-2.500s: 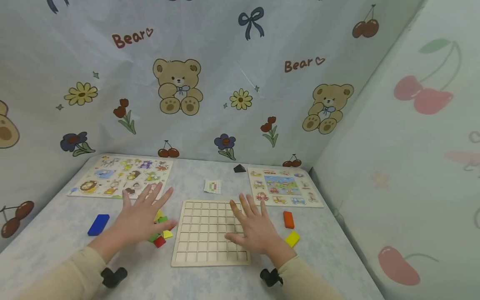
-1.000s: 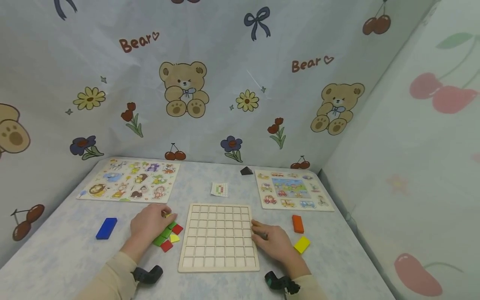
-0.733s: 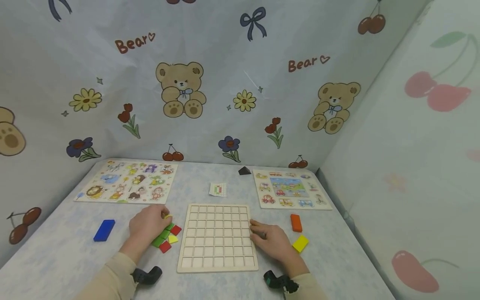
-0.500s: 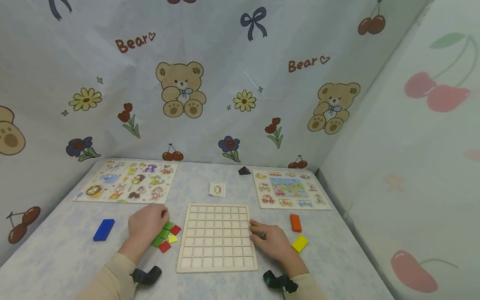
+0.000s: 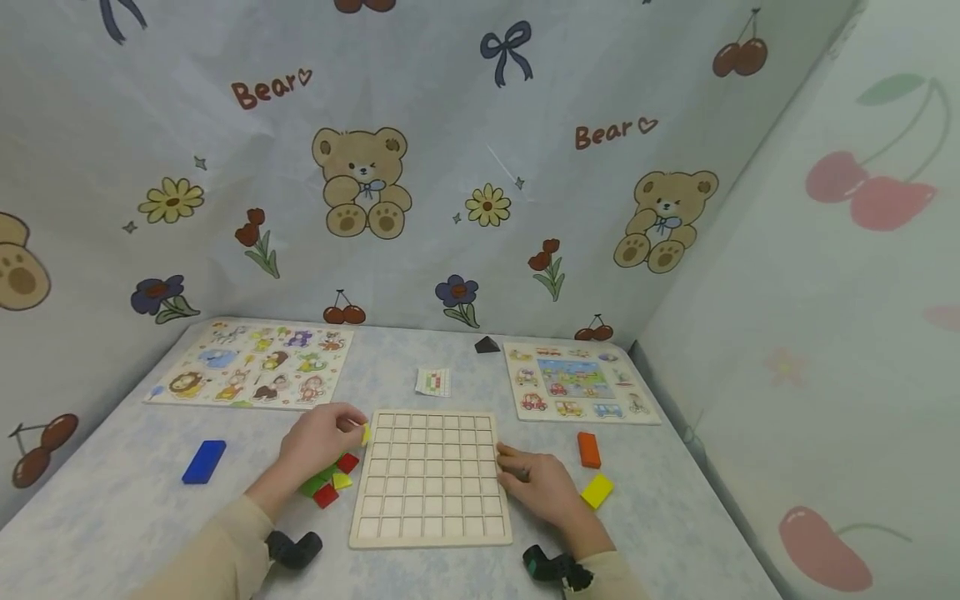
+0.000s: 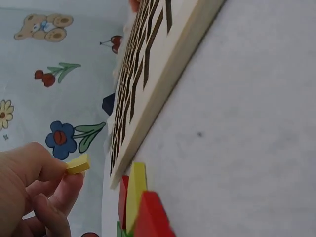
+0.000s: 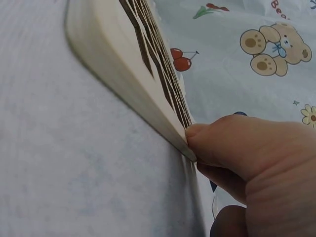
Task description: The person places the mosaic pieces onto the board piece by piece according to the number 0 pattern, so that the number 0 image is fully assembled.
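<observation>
My left hand (image 5: pixel 318 437) pinches a small yellow block (image 6: pixel 79 164) between thumb and fingertips, lifted near the upper left corner of the wooden grid board (image 5: pixel 431 479). My right hand (image 5: pixel 543 487) grips the board's right edge, its thumb (image 7: pixel 212 140) on top in the right wrist view. The board lies flat, with bare square cells. Below my left hand is a loose cluster of small blocks: a red block (image 5: pixel 326 496), another red block (image 5: pixel 347 463), a yellow block (image 5: pixel 342 481) and green blocks (image 5: pixel 313 485) partly hidden by the hand.
A blue block (image 5: pixel 204 462) lies at the left; an orange block (image 5: pixel 588 450) and a yellow rectangular block (image 5: pixel 597 492) lie at the right. Behind are an animal puzzle board (image 5: pixel 255 364), a small pattern card (image 5: pixel 433 382), a black wedge (image 5: pixel 487 344) and a vehicle puzzle board (image 5: pixel 581 382).
Both hands came down from spread above the table. My left hand reached the block cluster, took a yellow block and moved right to the board's edge. The right hand took hold of the board and stays there.
</observation>
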`<action>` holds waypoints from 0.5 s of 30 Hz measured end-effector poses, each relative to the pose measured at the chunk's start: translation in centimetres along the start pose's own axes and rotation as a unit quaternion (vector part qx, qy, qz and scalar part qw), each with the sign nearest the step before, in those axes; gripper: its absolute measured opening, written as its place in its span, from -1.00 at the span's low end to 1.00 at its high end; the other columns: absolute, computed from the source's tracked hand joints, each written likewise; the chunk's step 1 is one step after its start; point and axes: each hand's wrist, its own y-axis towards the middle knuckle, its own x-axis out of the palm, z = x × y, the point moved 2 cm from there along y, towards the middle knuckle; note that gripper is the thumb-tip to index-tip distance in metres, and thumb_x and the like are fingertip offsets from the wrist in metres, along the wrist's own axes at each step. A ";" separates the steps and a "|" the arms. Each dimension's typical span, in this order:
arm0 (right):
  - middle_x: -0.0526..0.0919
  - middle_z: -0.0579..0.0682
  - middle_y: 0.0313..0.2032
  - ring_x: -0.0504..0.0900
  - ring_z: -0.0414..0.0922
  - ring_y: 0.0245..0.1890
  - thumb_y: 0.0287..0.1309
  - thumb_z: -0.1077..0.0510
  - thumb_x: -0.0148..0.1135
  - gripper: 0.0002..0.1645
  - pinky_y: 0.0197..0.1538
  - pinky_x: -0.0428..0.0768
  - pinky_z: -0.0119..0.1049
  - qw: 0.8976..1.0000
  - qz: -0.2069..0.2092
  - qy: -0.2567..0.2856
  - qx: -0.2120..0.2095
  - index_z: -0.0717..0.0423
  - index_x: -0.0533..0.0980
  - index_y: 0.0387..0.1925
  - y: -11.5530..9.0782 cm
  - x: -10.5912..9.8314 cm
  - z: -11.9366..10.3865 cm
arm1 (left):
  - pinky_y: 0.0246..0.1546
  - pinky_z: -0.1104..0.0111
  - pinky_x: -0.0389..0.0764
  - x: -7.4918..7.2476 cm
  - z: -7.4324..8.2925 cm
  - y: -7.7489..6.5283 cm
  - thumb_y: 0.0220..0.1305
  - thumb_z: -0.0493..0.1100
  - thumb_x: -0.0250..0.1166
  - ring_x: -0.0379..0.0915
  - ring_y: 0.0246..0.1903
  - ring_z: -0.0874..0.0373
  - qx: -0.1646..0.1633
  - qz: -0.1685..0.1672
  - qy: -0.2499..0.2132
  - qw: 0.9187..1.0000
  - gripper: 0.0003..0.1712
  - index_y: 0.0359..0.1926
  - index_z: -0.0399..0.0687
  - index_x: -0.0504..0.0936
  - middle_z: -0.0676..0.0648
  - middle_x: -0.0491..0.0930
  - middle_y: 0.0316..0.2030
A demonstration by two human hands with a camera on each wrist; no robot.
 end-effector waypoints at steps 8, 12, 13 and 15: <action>0.59 -0.17 0.31 0.58 0.00 0.31 0.35 0.02 0.35 -0.55 0.20 0.60 0.01 1.000 0.003 -0.008 -0.001 0.01 0.64 0.21 -0.2 -0.2 0.1 | -0.45 0.27 0.51 2.3 3.2 2.5 0.33 -0.08 0.38 0.52 -0.40 0.17 0.053 -0.071 -0.012 0.996 -0.90 -0.15 0.15 0.75 0.08 0.65 -0.31; 0.59 -0.16 0.31 0.59 -0.02 0.30 0.34 0.04 0.35 -0.56 0.23 0.58 0.02 1.000 0.004 -0.004 -0.004 0.03 0.64 0.21 -0.2 -0.3 -0.1 | -0.44 0.26 0.47 3.6 3.9 3.5 0.36 -0.11 0.37 0.49 -0.43 0.19 0.091 -0.092 0.014 0.991 -0.95 -0.21 0.20 0.73 0.13 0.63 -0.35; 0.59 -0.16 0.31 0.59 -0.02 0.30 0.34 0.04 0.34 -0.56 0.24 0.58 0.02 1.000 0.004 -0.001 -0.003 0.03 0.65 0.21 -0.2 -0.3 -0.1 | -0.44 0.26 0.47 3.9 4.0 3.7 0.36 -0.12 0.37 0.48 -0.44 0.20 0.099 -0.094 0.021 0.990 -0.95 -0.22 0.20 0.73 0.14 0.62 -0.36; 0.60 -0.15 0.30 0.59 -0.03 0.30 0.34 0.04 0.34 -0.56 0.25 0.57 0.03 1.000 0.002 0.004 0.001 0.03 0.65 0.21 -0.2 -0.3 -0.1 | -0.42 0.26 0.48 4.3 4.3 4.1 0.37 -0.11 0.37 0.48 -0.44 0.21 0.117 -0.099 0.035 0.987 -0.95 -0.21 0.21 0.73 0.16 0.62 -0.36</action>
